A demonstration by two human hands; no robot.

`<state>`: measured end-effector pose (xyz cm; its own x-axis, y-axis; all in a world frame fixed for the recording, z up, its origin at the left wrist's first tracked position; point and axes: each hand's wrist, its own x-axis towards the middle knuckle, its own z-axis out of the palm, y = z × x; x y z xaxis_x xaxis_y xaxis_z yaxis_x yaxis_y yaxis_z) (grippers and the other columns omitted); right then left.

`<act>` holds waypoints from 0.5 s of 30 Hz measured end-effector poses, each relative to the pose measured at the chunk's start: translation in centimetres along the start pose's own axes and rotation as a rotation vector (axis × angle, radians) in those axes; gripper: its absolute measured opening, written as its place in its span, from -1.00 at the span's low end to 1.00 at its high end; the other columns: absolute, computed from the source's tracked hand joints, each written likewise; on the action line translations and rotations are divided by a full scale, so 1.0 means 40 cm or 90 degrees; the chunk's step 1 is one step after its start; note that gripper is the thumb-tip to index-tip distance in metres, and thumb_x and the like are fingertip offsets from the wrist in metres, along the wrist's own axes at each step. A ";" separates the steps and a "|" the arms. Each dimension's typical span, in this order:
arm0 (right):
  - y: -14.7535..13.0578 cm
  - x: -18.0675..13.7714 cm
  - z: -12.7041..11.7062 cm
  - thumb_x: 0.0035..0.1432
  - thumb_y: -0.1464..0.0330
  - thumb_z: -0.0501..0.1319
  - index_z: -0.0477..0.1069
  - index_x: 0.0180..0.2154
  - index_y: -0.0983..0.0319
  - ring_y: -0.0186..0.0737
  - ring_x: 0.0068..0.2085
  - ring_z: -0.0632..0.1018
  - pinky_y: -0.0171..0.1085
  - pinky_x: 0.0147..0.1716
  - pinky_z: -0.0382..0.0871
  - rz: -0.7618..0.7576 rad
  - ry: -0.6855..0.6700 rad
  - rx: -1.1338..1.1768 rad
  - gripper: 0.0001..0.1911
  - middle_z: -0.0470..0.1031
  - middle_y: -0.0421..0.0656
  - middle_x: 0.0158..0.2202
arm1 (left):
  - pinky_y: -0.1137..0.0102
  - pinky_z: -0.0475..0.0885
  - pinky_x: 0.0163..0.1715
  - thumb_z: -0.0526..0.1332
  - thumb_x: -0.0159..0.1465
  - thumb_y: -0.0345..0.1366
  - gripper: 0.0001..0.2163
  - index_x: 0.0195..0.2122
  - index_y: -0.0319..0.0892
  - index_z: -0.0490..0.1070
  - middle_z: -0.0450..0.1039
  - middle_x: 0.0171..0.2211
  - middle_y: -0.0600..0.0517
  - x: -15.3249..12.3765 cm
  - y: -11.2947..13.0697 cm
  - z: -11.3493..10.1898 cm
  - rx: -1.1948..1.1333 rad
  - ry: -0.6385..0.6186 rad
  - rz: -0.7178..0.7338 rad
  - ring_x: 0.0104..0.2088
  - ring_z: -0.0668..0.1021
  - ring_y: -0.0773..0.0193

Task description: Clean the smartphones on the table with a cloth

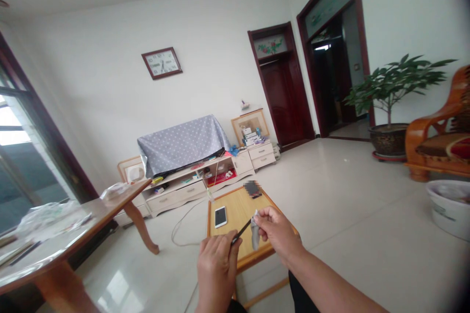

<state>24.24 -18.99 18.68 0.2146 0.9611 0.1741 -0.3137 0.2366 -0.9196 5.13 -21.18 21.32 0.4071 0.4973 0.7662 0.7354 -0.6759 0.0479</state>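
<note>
My left hand (pixel 217 260) is closed around a slim black pen-like stick (pixel 244 229), which slants up to the right. Between the fingers of my right hand (pixel 276 227) is pinched a small greyish-white cloth (pixel 255 235), hanging down at the stick's far end. The cloth covers the tip, so what is under it is hidden. Both hands are above the near part of a small wooden table (pixel 238 201). On that table lies a white phone (pixel 221 216) with a dark screen, beyond my left hand. A blurred-out dark object (pixel 252 189) rests near the far edge.
To the left stands a larger table (pixel 110 210) with plastic bags on it. A low TV cabinet (pixel 179 196) with a cloth-covered screen (pixel 183 144) is along the wall. On the right are a white bucket (pixel 446 212), a wooden chair (pixel 422 132) and a potted plant (pixel 389 132). A cable (pixel 176 227) trails across the floor.
</note>
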 end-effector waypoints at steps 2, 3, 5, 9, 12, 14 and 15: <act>-0.005 -0.016 0.012 0.07 0.04 0.35 0.42 -0.33 0.24 -0.30 -0.47 0.44 -0.32 -0.46 0.33 -0.009 -0.029 0.000 -0.61 0.41 -0.25 -0.50 | 0.28 0.34 -0.18 0.21 0.38 -0.31 -0.81 -0.01 -0.09 0.48 0.61 -0.26 0.00 -0.008 0.010 0.011 0.019 0.019 0.018 -0.29 0.58 0.21; -0.012 -0.028 0.020 0.10 0.04 0.33 0.43 -0.36 0.23 -0.29 -0.46 0.45 -0.31 -0.44 0.35 -0.019 -0.045 -0.007 -0.62 0.42 -0.23 -0.49 | 0.28 0.33 -0.18 0.21 0.38 -0.32 -0.81 0.00 -0.09 0.48 0.61 -0.26 0.00 -0.010 0.014 0.014 0.026 0.024 0.025 -0.28 0.58 0.22; -0.029 -0.055 0.037 0.15 0.07 0.29 0.45 -0.41 0.23 -0.27 -0.44 0.48 -0.29 -0.42 0.38 -0.054 -0.071 -0.038 -0.65 0.43 -0.20 -0.44 | 0.27 0.32 -0.17 0.20 0.38 -0.34 -0.81 0.00 -0.09 0.47 0.61 -0.25 0.00 -0.013 0.019 0.018 0.037 0.033 0.029 -0.28 0.58 0.23; -0.059 -0.084 0.055 0.13 0.21 0.30 0.49 -0.40 0.22 -0.31 -0.45 0.45 -0.32 -0.45 0.35 -0.124 -0.123 -0.089 -0.79 0.41 -0.22 -0.41 | 0.27 0.31 -0.17 0.19 0.38 -0.35 -0.80 0.01 -0.09 0.47 0.61 -0.26 -0.01 -0.019 0.016 0.017 0.053 0.053 0.030 -0.28 0.57 0.21; -0.069 -0.070 0.048 0.10 0.26 0.29 0.46 -0.39 0.22 -0.33 -0.51 0.40 -0.34 -0.50 0.29 -0.071 -0.150 -0.083 -0.85 0.39 -0.26 -0.51 | 0.27 0.31 -0.15 0.21 0.37 -0.38 -0.76 0.05 -0.10 0.45 0.61 -0.21 -0.02 -0.023 0.011 0.013 0.055 0.059 0.037 -0.26 0.57 0.22; -0.072 -0.059 0.044 0.09 0.28 0.28 0.43 -0.40 0.22 -0.36 -0.55 0.35 -0.35 -0.54 0.24 -0.039 -0.153 -0.093 -0.86 0.37 -0.29 -0.57 | 0.27 0.30 -0.14 0.21 0.36 -0.39 -0.75 0.06 -0.10 0.45 0.61 -0.18 -0.02 -0.023 0.011 0.012 0.055 0.054 0.040 -0.25 0.57 0.22; -0.073 -0.057 0.044 0.09 0.29 0.28 0.43 -0.41 0.22 -0.37 -0.56 0.32 -0.36 -0.55 0.21 -0.040 -0.152 -0.103 -0.87 0.35 -0.29 -0.58 | 0.26 0.30 -0.14 0.21 0.36 -0.39 -0.75 0.05 -0.09 0.45 0.61 -0.18 -0.02 -0.022 0.012 0.011 0.057 0.051 0.040 -0.25 0.57 0.22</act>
<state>23.04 -21.64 21.59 -0.0004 0.9564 0.2922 -0.1510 0.2888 -0.9454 5.36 -21.70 20.36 0.4120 0.4082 0.8146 0.7567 -0.6513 -0.0564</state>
